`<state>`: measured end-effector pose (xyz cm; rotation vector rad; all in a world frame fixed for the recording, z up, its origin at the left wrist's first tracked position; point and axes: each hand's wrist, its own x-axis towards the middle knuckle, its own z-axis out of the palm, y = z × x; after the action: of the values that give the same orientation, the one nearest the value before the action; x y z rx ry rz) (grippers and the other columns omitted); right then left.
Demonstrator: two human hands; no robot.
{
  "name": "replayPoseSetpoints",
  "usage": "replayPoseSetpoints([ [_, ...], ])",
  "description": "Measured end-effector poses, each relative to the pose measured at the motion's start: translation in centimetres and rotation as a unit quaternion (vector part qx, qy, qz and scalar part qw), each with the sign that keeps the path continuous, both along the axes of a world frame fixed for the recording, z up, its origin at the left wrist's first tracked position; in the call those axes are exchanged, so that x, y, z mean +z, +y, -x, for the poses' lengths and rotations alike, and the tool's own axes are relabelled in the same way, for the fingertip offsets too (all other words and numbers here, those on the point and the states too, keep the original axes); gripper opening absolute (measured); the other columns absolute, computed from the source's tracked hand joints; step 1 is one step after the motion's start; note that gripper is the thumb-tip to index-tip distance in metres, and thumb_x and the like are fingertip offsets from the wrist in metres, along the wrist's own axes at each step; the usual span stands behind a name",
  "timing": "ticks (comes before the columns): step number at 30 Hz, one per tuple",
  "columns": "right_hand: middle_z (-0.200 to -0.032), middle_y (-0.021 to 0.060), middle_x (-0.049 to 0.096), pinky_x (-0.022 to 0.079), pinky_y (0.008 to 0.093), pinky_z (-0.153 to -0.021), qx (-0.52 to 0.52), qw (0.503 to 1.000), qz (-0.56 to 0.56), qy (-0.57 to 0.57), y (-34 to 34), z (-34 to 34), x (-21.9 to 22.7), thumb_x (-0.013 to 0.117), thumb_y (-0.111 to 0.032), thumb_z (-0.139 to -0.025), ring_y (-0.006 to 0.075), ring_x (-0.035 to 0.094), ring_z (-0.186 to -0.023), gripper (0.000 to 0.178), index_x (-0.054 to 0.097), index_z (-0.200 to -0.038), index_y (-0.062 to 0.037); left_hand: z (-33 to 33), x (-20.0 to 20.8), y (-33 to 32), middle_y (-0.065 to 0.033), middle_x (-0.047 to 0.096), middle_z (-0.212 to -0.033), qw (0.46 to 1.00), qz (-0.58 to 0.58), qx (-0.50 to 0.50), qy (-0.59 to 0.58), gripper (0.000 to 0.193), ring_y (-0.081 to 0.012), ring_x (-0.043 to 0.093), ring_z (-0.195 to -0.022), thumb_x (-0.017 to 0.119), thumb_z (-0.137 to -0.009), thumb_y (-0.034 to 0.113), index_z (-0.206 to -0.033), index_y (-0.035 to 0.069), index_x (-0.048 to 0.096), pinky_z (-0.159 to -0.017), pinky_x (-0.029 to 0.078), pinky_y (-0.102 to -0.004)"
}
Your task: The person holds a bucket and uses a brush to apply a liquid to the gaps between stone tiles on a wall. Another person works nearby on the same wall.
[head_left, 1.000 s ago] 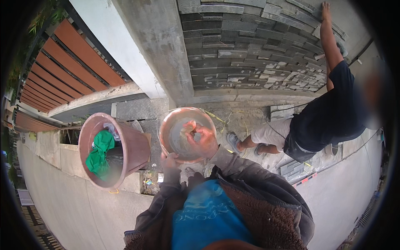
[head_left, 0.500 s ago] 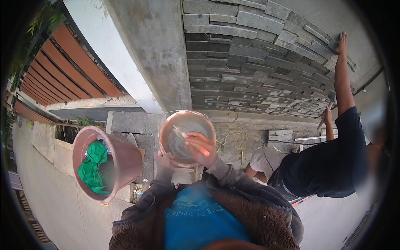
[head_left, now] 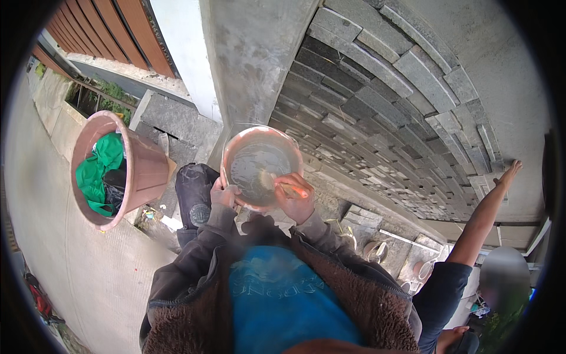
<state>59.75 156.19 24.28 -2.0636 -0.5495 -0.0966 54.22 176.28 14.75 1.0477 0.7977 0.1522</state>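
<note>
Tilted toward me in front of my body is an orange-brown bucket (head_left: pixel 226 158) with a wire handle. Grey, wet slurry (head_left: pixel 254 160) fills part of it and coats the inner wall. My left hand (head_left: pixel 225 193) is closed on the bucket's near-left rim. In my right hand (head_left: pixel 293 199), over the near-right rim, is a paintbrush (head_left: pixel 300 191) with an orange handle. Its pale bristles reach down into the slurry, and their tips are blurred.
At left a large pinkish-brown tub (head_left: pixel 147 171) holds green cloth and a black bag. A stacked-stone wall (head_left: pixel 365 106) rises ahead right. At far right a co-worker's arm (head_left: pixel 480 221) reaches to the wall. Small pails (head_left: pixel 375 252) and stone pieces (head_left: pixel 362 217) lie right of me.
The view has turned. My right hand has brought the brush from above the bucket down into the slurry. The left hand keeps its hold on the rim. The co-worker's hammer is out of sight.
</note>
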Motion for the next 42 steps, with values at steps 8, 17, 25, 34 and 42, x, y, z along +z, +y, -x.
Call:
replayPoseSetpoints([
  [8,-0.097,0.0139,0.073,0.057,0.0364,-0.079,-0.035,0.999,-0.033,-0.014,0.4,-3.7,-0.3,0.074,-0.003,-0.088,0.0271,0.072,-0.088,0.011,0.075,-0.099,-0.0019,-3.1,-0.5,1.2,-0.0040,0.064,-0.084,0.999,0.033,-0.017,-0.006,0.032,-0.0170,0.065,-0.069,0.061,-0.071,-0.005,-0.102,0.000,0.064,-0.060,0.057,-0.0325],
  [17,-0.099,0.0137,0.074,0.058,0.0349,-0.083,-0.077,0.996,-0.032,-0.024,1.9,-3.2,0.4,0.073,-0.003,-0.087,0.0267,0.073,-0.093,0.013,0.075,-0.100,-0.0014,-4.0,-6.1,2.4,-0.0045,0.066,-0.087,0.997,0.007,-0.074,-0.023,0.033,-0.0149,0.063,-0.069,0.061,-0.071,-0.007,-0.103,0.000,0.065,-0.062,0.053,-0.0296],
  [25,-0.096,0.0091,0.075,0.057,0.0333,-0.083,-0.015,0.995,-0.045,0.091,0.8,-4.2,-3.3,0.076,-0.007,-0.085,0.0223,0.073,-0.089,0.015,0.076,-0.100,-0.0065,-5.2,-4.3,2.2,-0.0080,0.064,-0.087,0.997,0.040,-0.060,0.008,0.035,-0.0215,0.068,-0.067,0.058,-0.072,-0.007,-0.106,-0.001,0.059,-0.056,0.061,-0.0353],
  [34,-0.118,0.0167,0.069,0.057,0.0339,-0.089,-0.159,0.919,-0.297,-0.205,-0.2,-17.3,10.6,0.077,-0.010,-0.094,0.0223,0.068,-0.107,0.026,0.070,-0.117,0.0004,-5.6,-6.0,3.7,-0.0061,0.067,-0.089,0.997,0.029,-0.059,0.043,0.038,-0.0190,0.066,-0.073,0.056,-0.070,-0.011,-0.106,0.000,0.062,-0.065,0.057,-0.0340],
  [42,-0.111,0.0147,0.074,0.057,0.0331,-0.088,-0.135,0.818,-0.344,-0.441,3.5,-28.6,18.0,0.081,-0.010,-0.090,0.0229,0.071,-0.100,0.021,0.076,-0.109,-0.0026,-4.5,-8.6,3.9,-0.0083,0.065,-0.084,1.000,0.022,-0.022,-0.005,0.034,-0.0205,0.066,-0.065,0.055,-0.068,-0.007,-0.101,0.001,0.060,-0.055,0.057,-0.0321],
])
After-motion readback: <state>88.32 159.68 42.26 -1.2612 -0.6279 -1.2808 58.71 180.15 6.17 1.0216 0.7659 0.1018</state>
